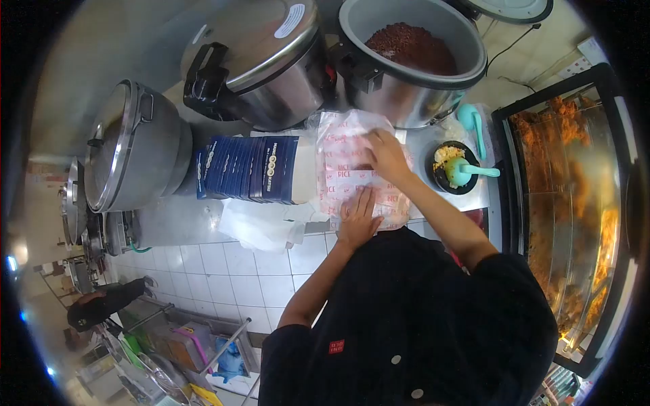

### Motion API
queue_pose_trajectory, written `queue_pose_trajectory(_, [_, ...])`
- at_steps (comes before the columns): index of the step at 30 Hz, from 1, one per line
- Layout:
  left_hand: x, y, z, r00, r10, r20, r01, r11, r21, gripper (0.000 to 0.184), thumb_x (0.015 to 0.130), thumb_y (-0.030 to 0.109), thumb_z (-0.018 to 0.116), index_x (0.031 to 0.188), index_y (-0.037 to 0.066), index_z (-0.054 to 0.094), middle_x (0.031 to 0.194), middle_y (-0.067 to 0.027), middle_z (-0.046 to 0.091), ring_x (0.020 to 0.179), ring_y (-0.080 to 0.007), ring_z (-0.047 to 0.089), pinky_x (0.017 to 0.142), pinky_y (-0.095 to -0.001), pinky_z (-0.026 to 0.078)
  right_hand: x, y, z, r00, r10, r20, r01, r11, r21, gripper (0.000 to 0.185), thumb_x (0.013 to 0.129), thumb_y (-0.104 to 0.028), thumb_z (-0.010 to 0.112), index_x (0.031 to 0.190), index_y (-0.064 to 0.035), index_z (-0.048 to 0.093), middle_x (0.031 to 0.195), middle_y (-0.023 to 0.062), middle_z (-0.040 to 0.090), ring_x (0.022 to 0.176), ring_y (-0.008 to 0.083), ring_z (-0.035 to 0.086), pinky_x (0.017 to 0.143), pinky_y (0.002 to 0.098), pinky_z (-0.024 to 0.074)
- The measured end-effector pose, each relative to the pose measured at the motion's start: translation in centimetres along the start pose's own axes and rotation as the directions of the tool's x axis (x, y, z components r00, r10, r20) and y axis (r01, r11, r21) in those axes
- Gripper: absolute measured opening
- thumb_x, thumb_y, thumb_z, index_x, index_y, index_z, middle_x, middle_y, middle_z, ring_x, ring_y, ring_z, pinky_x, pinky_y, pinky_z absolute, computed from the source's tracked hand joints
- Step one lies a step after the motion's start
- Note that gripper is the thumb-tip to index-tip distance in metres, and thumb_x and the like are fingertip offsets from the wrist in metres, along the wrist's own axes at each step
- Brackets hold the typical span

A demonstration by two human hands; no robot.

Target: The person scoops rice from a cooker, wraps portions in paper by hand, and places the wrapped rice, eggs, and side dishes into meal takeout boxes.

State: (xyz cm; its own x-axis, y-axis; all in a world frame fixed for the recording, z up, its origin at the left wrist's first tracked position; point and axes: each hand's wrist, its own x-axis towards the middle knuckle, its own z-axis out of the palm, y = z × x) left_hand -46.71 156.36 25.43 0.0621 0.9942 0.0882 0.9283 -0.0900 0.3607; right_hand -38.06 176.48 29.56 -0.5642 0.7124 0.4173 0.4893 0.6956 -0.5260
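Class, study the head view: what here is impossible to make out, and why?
All in the head view:
Under the paper: the paper covers it.
Print beneath the left hand and right hand: the hands hide it.
Inside the middle cooker: its shut lid hides it.
Text on the label: too small.
The open lid: partly cut off by the top edge.

Left of the lidded cooker [277,74] a grey pot [154,149] is placed; far right of that cooker, a display case [621,118].
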Motion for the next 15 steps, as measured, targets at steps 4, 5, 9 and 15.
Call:
queue_pose_trajectory(4, [0.5,0.0,0.3,1.0,-0.015,-0.025,0.017,0.998,0.053,0.082,0.091,0.049,0.06,0.155,0.007,0.031,0.164,-0.0084,0.024,0.149,-0.0256,0.027,0.111,-0.0572,0.024,3.1,5.0,6.3,0.902,0.227,0.367,-0.068,0.914,-0.399,0.029,0.085,-0.022,0.066,0.11,-0.0079,0.066,0.112,0.0153,0.063,0.11,0.0358,0.06,0.094,0.0504,0.0472])
queue_pose_trajectory(5, [0.6,0.2,0.2,0.999,-0.02,-0.031,0.022,0.998,0.051,0.083,0.09,0.05,0.06,0.155,0.007,0.031,0.165,-0.0083,0.023,0.149,-0.0254,0.026,0.111,-0.0571,0.024,3.7,5.5,6.5,0.874,0.245,0.42,-0.066,0.915,-0.398,0.028,0.086,-0.023,0.066,0.109,-0.0087,0.067,0.112,0.0143,0.064,0.111,0.0354,0.061,0.095,0.0505,0.0471])
queue_pose_trajectory(9, [1.1,0.1,-0.2,0.999,-0.031,-0.036,0.033,0.999,0.036,0.084,0.09,0.051,0.061,0.155,0.006,0.032,0.165,-0.0081,0.022,0.15,-0.0255,0.025,0.111,-0.0567,0.026,4.4,6.1,5.5,0.875,0.068,0.48,0.135,0.916,-0.377,0.017,0.081,-0.024,0.067,0.095,-0.0139,0.067,0.098,0.0096,0.066,0.101,0.0307,0.064,0.088,0.0497,0.0489])
queue_pose_trajectory(15, [1.5,-0.3,-0.7,0.999,0.002,-0.047,-0.003,1.0,-0.007,0.084,0.088,0.048,0.064,0.153,0.005,0.034,0.164,-0.0091,0.023,0.15,-0.0264,0.025,0.108,-0.0572,0.031,3.3,2.4,1.4,0.787,-0.059,0.615,0.21,0.962,-0.177,0.012,0.083,-0.023,0.068,0.091,-0.0133,0.067,0.102,0.0111,0.066,0.102,0.0313,0.064,0.089,0.047,0.0488])
